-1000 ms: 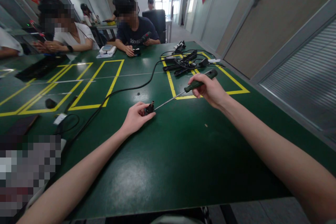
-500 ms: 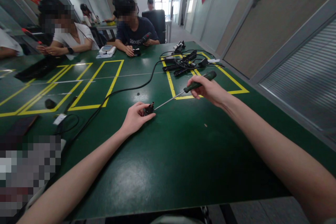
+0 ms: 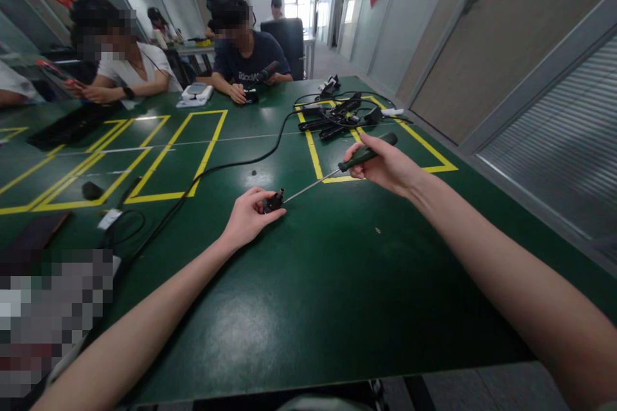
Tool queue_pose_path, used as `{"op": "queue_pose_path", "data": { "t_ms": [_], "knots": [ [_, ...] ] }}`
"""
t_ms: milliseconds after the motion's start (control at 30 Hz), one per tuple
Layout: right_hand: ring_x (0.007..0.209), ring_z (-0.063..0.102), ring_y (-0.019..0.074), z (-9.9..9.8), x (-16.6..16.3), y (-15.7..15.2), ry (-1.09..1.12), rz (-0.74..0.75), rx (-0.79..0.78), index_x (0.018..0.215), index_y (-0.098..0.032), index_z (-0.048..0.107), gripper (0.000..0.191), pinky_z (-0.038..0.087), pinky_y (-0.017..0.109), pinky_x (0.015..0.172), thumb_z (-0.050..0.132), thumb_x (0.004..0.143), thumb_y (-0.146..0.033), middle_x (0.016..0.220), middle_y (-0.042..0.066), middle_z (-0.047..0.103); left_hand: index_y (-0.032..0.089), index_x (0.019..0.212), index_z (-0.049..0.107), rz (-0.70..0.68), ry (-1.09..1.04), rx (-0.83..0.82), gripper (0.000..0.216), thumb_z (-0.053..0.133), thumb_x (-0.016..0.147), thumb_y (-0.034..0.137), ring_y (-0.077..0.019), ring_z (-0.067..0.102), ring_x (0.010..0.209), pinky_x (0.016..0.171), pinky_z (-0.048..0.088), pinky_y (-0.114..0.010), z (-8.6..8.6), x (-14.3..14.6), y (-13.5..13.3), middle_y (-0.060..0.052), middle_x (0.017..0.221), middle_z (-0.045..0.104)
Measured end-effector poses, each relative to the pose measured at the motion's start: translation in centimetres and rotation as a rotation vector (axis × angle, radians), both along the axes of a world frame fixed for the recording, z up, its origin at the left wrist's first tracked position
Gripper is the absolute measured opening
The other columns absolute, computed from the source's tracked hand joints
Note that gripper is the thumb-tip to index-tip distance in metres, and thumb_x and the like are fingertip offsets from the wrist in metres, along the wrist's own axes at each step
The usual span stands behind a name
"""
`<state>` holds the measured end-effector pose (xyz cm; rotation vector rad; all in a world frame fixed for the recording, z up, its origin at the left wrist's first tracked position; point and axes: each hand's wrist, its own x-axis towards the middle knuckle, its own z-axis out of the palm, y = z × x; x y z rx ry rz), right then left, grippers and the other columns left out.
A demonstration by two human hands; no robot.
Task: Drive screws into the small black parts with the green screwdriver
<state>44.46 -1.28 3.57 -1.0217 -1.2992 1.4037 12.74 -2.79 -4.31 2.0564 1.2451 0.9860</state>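
Observation:
Between the thumb and fingers of my left hand (image 3: 250,215) is a small black part (image 3: 275,200) with a short metal-tipped stub pointing up; its exact kind is unclear. My right hand (image 3: 383,167) is closed around the dark green handle of a screwdriver (image 3: 313,185). The long shaft slants down to the left, and its tip meets or nearly meets the right side of the black part. Whether the tip sits in a screw is too small to see. Both hands are over the green table (image 3: 308,295).
A heap of black parts and cables (image 3: 337,115) lies beyond my right hand, within yellow tape. A black cable (image 3: 231,165) crosses the table to the left. A small black block (image 3: 91,190) and a white tag (image 3: 110,218) lie left. Co-workers (image 3: 250,58) sit across the table.
The fingers of my right hand have shifted slightly on the screwdriver handle. My left hand and the black part stay almost in place.

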Motion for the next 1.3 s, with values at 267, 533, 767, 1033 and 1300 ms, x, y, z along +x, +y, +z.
{"op": "queue_pose_path", "data": {
  "t_ms": [267,533,767,1033,1300],
  "knots": [
    [0.040,0.040,0.0100,-0.11,0.14,-0.12,-0.036,-0.003,-0.001,0.076,-0.021,0.062,0.037,0.032,0.024,0.042,0.081,0.079,-0.054,0.045,-0.005,0.049,0.020,0.099,0.078,0.014,-0.035,-0.018,0.032,0.087,0.077,0.041,-0.0126,0.051,0.063,0.062,0.043,-0.027,0.06,0.08,-0.04,0.000,0.087,0.065],
    [0.044,0.045,0.0105,-0.21,0.02,-0.07,-0.010,0.006,0.002,0.077,-0.021,0.061,0.033,0.037,0.024,0.043,0.081,0.080,-0.048,0.050,-0.003,0.054,0.020,0.095,0.069,0.023,-0.052,-0.047,0.030,0.086,0.076,0.036,-0.0128,0.051,0.063,0.061,0.041,-0.026,0.26,0.22,-0.14,0.004,0.076,0.062],
    [0.052,0.048,0.0105,-0.08,-0.01,-0.03,0.036,-0.013,-0.026,0.080,-0.019,0.067,0.022,0.038,0.023,0.047,0.081,0.072,-0.033,0.055,-0.003,0.053,0.020,0.091,0.069,0.061,-0.004,-0.069,0.030,0.086,0.076,0.039,-0.0131,0.050,0.062,0.061,0.040,-0.025,0.27,0.29,-0.11,0.005,0.072,0.057],
    [0.053,0.045,0.0106,-0.05,-0.35,-0.05,0.051,-0.047,-0.021,0.077,-0.017,0.069,0.032,0.036,0.025,0.048,0.082,0.074,-0.047,0.056,-0.001,0.052,0.020,0.106,0.069,0.064,-0.046,-0.083,0.040,0.087,0.074,0.036,-0.0118,0.051,0.063,0.062,0.043,-0.025,0.67,0.49,-0.29,0.002,0.087,0.066],
    [0.057,0.048,0.0102,-0.12,-0.15,-0.15,0.048,-0.050,-0.012,0.075,-0.017,0.071,0.015,0.039,0.025,0.052,0.078,0.071,-0.030,0.066,0.001,0.061,0.020,0.096,0.068,0.045,-0.038,-0.083,0.031,0.085,0.075,0.037,-0.0127,0.049,0.062,0.062,0.041,-0.025,0.44,0.40,-0.21,0.005,0.074,0.059]
  ]
}}
